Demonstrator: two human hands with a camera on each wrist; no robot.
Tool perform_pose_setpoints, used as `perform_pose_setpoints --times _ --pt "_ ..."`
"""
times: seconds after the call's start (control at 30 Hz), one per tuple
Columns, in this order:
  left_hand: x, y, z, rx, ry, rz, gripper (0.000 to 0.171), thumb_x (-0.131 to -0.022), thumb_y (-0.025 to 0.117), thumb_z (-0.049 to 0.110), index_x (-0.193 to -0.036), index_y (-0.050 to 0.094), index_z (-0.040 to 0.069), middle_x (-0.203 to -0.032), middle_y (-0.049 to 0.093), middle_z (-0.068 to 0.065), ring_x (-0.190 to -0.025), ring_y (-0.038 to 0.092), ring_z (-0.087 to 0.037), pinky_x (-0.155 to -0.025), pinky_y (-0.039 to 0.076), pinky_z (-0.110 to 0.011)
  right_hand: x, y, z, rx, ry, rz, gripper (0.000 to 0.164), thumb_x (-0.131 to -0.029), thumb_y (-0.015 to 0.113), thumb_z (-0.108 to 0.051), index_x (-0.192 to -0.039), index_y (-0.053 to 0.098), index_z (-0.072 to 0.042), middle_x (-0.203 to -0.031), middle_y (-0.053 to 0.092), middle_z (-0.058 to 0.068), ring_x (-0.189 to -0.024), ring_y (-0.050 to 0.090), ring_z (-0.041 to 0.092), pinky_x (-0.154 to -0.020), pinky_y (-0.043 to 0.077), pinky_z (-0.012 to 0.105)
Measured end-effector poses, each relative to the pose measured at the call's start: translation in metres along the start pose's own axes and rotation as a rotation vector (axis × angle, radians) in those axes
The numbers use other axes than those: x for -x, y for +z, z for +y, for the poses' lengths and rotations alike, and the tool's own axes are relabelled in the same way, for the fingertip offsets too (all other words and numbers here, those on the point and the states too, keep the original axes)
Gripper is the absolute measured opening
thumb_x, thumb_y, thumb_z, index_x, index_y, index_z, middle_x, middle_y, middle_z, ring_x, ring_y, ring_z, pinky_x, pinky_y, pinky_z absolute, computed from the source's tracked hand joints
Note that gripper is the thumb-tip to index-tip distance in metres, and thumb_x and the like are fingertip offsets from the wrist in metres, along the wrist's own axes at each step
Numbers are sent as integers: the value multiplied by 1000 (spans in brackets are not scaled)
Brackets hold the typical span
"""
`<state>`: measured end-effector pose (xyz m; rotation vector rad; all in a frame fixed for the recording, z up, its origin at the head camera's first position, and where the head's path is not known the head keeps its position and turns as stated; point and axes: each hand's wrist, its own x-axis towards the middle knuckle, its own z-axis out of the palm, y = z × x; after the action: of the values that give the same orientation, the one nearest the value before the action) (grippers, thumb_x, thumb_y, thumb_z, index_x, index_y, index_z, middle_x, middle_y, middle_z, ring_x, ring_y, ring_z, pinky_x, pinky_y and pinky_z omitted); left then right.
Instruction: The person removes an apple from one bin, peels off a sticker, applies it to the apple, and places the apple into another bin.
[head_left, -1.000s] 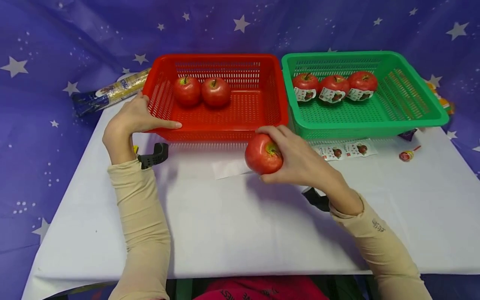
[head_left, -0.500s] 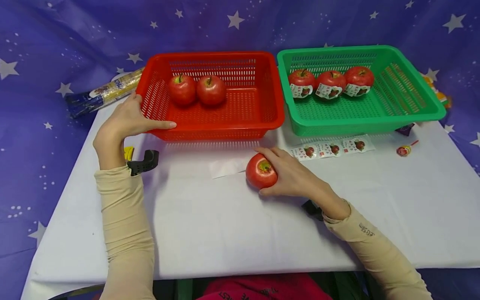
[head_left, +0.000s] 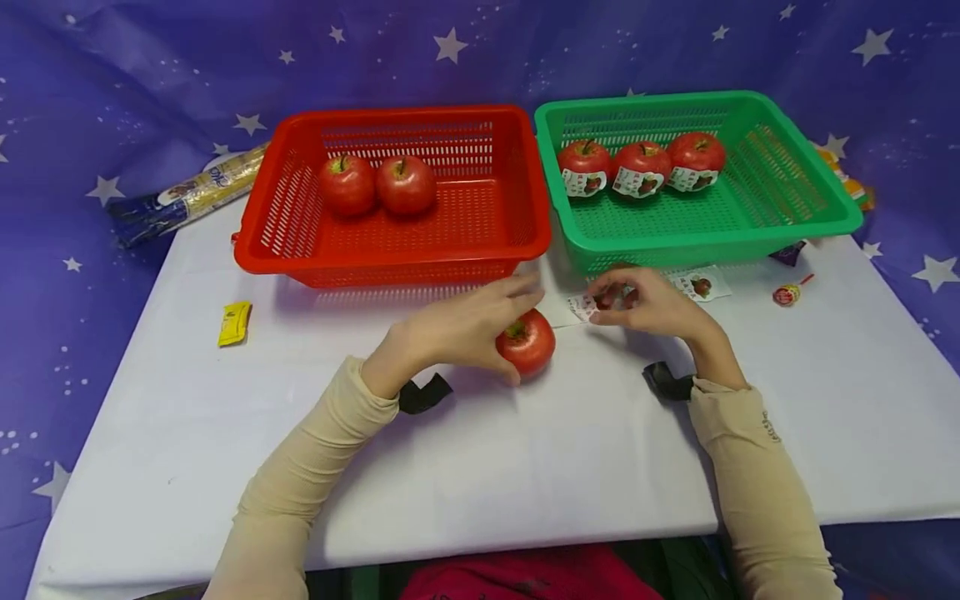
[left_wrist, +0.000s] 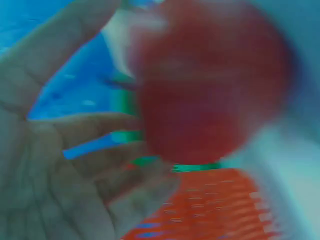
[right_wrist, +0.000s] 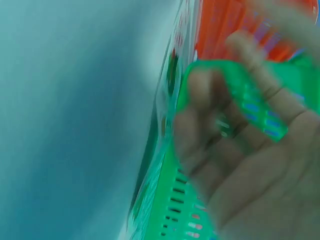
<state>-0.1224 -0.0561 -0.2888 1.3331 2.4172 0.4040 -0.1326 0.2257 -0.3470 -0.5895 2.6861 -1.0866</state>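
1. Here's the left sleeve (head_left: pixel 288 500), beige, thin and close-fitting, wrinkles bunching all along it, ending at the wrist and leaving the left hand (head_left: pixel 468 329) bare!
2. Over to the right sleeve (head_left: pixel 761 492), a matching beige, with small dark lettering (head_left: pixel 770 427) near the cuff, too small to read; the right hand (head_left: pixel 648 304) is bare too!
3. And look at those wrists: a black angular piece (head_left: pixel 425 394) juts from the left cuff, another black piece (head_left: pixel 667 382) from the right!
4. Down at the bottom edge, a vivid pinkish-red garment (head_left: pixel 517 575), mostly cut off!
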Motion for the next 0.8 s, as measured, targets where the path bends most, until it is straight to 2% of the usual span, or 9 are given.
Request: perform_pose_setpoints --times 0.07,0.13,0.3,0.37,0.43,0.53,0.6,0.67,0.8 --pt "-7 10 -4 -17 -22 1 93 -74 83 34 -146 36 -2 -148 42 -16 -135 42 -27 -112 36 -33 -1 -1 7 29 39 15 20 -79 79 -18 -89 69 -5 -77 61 6 -68 54 13 -59 43 23" --pt "-11 17 -6 -10 2 2 91 -70 85 34 -142 42 -1 -138 53 -14 -123 51 -25 -104 43 -32 -4 2 8 75 38 13 22 -77 81 -23 -80 66 -7 -69 57 2 -61 48 10 -56 39 21" --pt "-22 24 -3 72 81 -62 90 -67 84 49 -137 50 3 -121 64 -4 -110 57 -17 -95 47 -27 -9 11 3 187 -19 6 23 -78 80 -24 -76 63 -8 -64 53 0 -59 45 9 -56 36 23" --pt "-30 23 -8 153 72 -94 81 -75 77 51 -138 51 7 -120 65 -2 -110 58 -14 -96 46 -27 -11 13 2 224 -12 2 20 -80 76 -20 -76 62 -7 -63 52 0 -60 44 11 -57 35 25" --pt "-39 23 -17 245 24 -104 69 -86 64 53 -139 52 11 -129 62 -1 -119 54 -13 -103 42 -28 -13 15 2 240 11 -7 15 -83 71 -15 -76 61 -7 -64 51 0 -61 44 13 -58 35 26" --pt "-56 27 -33 331 -60 -110 58 -100 39 51 -146 43 16 -149 44 -1 -139 38 -16 -115 29 -34 -14 17 4 244 40 -25 10 -85 65 -11 -77 61 -8 -64 49 0 -61 44 14 -58 34 28" --pt "-65 33 -39 315 -92 -126 60 -101 30 53 -149 35 17 -157 29 2 -147 24 -17 -120 20 -36 -13 17 6 214 45 -32 9 -87 62 -11 -78 61 -7 -65 51 0 -62 45 13 -58 35 28" --pt "-71 38 -42 244 -86 -165 63 -101 28 55 -151 30 17 -160 21 1 -149 17 -17 -121 17 -36 -13 15 7 145 63 -31 10 -88 60 -10 -80 62 -5 -66 54 2 -60 47 12 -57 37 27" --pt "-75 39 -39 120 -65 -214 62 -102 29 53 -151 27 15 -162 12 1 -150 9 -17 -122 13 -33 -10 4 11 -150 218 27 15 -90 55 -8 -91 60 6 -69 61 2 -59 53 7 -56 45 23"
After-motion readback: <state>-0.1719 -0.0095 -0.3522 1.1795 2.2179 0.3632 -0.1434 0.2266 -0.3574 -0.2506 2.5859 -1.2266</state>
